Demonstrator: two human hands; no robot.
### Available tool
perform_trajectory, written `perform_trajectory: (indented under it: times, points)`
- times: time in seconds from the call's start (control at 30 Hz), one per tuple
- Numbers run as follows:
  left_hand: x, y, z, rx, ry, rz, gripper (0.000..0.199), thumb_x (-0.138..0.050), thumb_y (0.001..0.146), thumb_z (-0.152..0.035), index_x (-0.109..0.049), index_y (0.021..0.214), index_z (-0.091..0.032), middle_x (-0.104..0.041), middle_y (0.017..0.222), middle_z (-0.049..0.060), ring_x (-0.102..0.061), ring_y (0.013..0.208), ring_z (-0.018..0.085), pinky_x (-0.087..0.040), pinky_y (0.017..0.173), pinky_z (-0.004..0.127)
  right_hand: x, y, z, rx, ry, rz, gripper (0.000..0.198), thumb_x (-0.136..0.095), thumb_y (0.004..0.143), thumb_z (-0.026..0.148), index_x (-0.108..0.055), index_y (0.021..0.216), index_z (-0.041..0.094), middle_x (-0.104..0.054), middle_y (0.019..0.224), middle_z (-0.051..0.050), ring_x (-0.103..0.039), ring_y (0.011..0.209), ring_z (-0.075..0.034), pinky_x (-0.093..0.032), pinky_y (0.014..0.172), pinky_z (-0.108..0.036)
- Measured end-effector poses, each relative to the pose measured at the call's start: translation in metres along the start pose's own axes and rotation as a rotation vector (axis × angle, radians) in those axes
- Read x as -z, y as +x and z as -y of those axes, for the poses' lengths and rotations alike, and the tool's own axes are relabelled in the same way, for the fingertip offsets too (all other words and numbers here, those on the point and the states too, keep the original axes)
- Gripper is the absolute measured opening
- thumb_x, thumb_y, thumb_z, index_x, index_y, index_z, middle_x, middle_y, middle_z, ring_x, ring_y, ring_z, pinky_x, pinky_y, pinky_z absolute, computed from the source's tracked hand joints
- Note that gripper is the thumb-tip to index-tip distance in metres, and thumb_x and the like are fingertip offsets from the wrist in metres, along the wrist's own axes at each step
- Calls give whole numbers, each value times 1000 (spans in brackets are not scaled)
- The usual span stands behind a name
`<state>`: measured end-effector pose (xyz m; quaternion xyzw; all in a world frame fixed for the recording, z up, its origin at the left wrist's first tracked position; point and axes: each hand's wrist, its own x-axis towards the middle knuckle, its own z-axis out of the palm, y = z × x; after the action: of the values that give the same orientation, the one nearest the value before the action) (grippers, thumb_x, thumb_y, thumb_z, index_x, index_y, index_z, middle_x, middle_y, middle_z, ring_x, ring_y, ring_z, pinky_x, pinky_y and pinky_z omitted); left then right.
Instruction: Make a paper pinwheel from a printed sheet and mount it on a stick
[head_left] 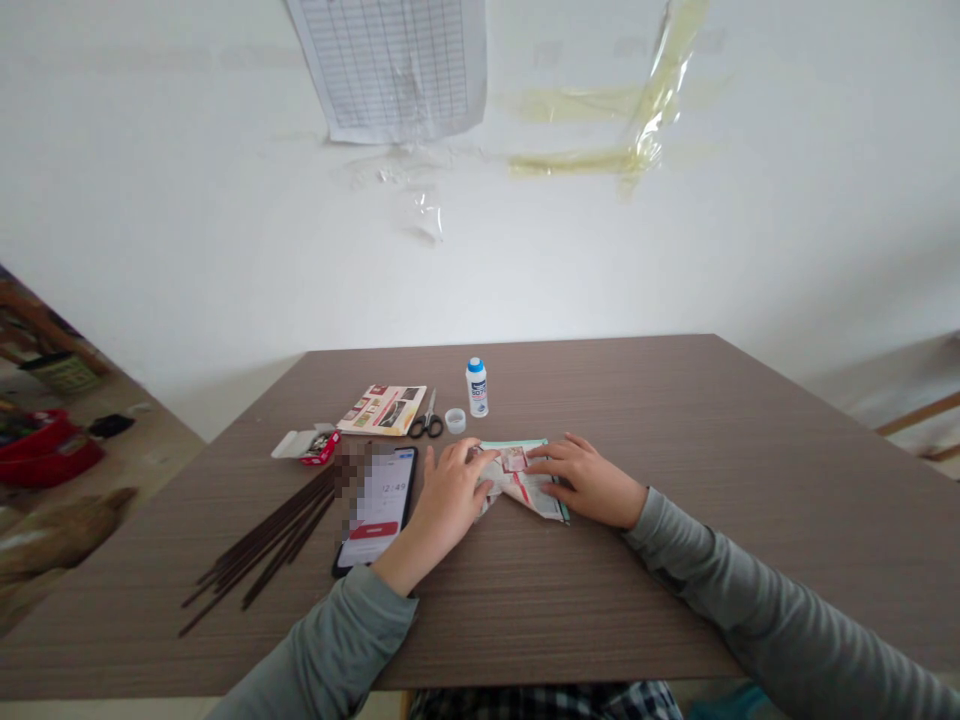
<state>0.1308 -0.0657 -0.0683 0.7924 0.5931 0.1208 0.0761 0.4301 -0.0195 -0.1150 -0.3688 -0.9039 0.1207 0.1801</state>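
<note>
A printed sheet of paper (pixel 517 478), partly folded and with a green edge, lies on the table in front of me. My left hand (pixel 455 480) rests on its left side, fingers stretched over the paper. On the right side, my right hand (pixel 589 480) lies with spread fingers touching the sheet. Just behind the paper stand a small white glue bottle (pixel 478 390) with a blue cap and a clear round cap or cup (pixel 455 420). Beside them are scissors (pixel 427 420) with black handles. A phone (pixel 382 510) with a lit screen lies left of my left hand.
Thin dark brown sticks (pixel 277 535) lie in a bundle at the left. Behind them sit an opened small red box (pixel 319 445) and a folded printed paper (pixel 382 410). The table (pixel 675 420) meets a white wall (pixel 600 270) at its far edge.
</note>
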Motion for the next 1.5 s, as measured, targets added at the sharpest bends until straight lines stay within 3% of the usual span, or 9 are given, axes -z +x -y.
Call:
perform_trajectory:
  times: [0.17, 0.3, 0.4, 0.77, 1.03, 1.27, 1.5]
  points:
    - [9, 2, -10, -9, -68, -8, 47, -64, 127, -13, -94, 156, -34, -89, 170, 10, -78, 167, 36, -40, 159, 79, 4, 1, 9, 17, -42, -27, 35, -88, 119, 29, -98, 151, 38, -91, 150, -13, -83, 143, -39, -60, 139, -72]
    - [12, -1, -19, -25, -99, 67, 35, -75, 127, -23, -91, 157, -30, -91, 166, 12, -79, 166, 39, -33, 159, 88, 4, 1, 10, 34, -32, -30, 34, -87, 121, 30, -99, 151, 37, -90, 145, -14, -82, 139, -38, -60, 138, -70]
    - [12, -3, -23, -43, -58, 117, 39, -84, 123, -27, -90, 161, -29, -88, 170, 15, -76, 170, 43, -31, 159, 91, 3, 1, 8, 44, -20, -44, 32, -88, 120, 29, -99, 150, 36, -90, 140, -13, -82, 135, -37, -61, 136, -67]
    - [2, -7, -19, -122, 66, 96, 31, -82, 123, -29, -95, 149, -37, -87, 168, 12, -76, 163, 43, -34, 156, 95, 2, 1, 7, 15, -9, -38, 29, -83, 122, 29, -99, 146, 32, -91, 139, -13, -81, 134, -36, -62, 130, -61]
    - [3, -7, -18, -99, 31, 126, 44, -82, 123, -28, -89, 166, -33, -83, 174, 18, -72, 171, 49, -37, 152, 99, 0, 1, 6, 23, -18, -45, 29, -81, 123, 29, -98, 147, 33, -91, 139, -12, -82, 134, -36, -64, 129, -61]
    - [0, -4, -16, -78, 7, 125, 52, -83, 121, -33, -84, 174, -35, -83, 173, 17, -72, 169, 49, -37, 154, 95, -2, 1, 3, 28, -9, -52, 30, -83, 123, 28, -97, 148, 34, -91, 140, -12, -82, 133, -36, -64, 129, -61]
    - [3, -3, -18, -81, -3, 134, 46, -82, 122, -32, -90, 167, -36, -81, 175, 16, -69, 172, 50, -33, 153, 100, -1, 1, 4, 13, -17, -46, 31, -85, 122, 26, -98, 149, 34, -92, 140, -12, -83, 134, -36, -64, 129, -60]
